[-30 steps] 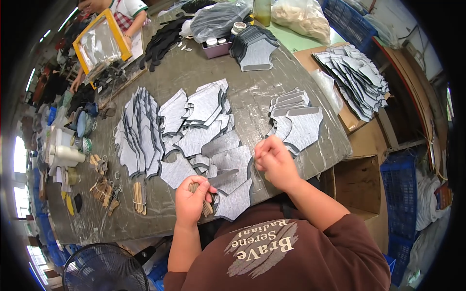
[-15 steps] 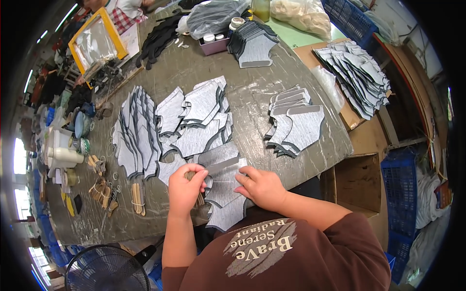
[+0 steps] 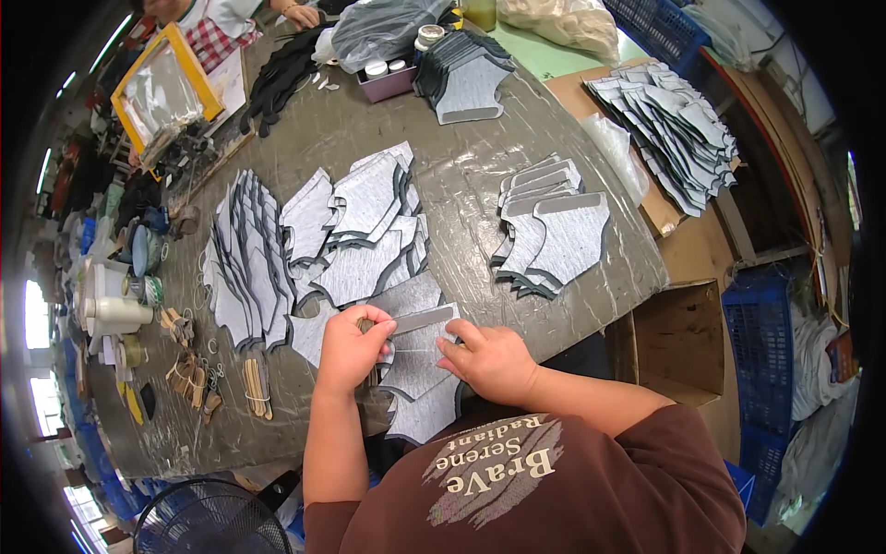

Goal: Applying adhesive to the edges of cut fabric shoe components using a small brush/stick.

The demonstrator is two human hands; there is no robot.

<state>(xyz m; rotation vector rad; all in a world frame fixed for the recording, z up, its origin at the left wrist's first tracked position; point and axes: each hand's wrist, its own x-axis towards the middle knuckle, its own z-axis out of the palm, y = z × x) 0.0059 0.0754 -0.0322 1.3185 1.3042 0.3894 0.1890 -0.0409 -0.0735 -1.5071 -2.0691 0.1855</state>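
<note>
My left hand (image 3: 353, 351) is closed, its thumb and fingertips pinching the left end of a dark grey strip (image 3: 425, 320). The strip lies across the upper edge of a light grey fabric panel (image 3: 413, 369). At that panel's right edge, my right hand (image 3: 491, 362) has its thumb and fingers bent in a pinch. More cut panels lie under and around it, one hanging toward my shirt (image 3: 426, 414). Something brownish shows partly behind my left fingers; its kind is hidden. Beyond my hands are overlapping piles of grey panels (image 3: 365, 268).
Panels with dark strips (image 3: 568, 238) are stacked on the right of the table. Further piles (image 3: 471, 83) stand at the back. Bundled wooden sticks (image 3: 256, 388) lie left, near a fan (image 3: 212, 519). A co-worker's hand (image 3: 302, 16) shows at the far edge.
The whole view has shifted slightly. The dark strip now lies flatter along the light panel's upper edge. A co-worker's hand has come further into view at the back.
</note>
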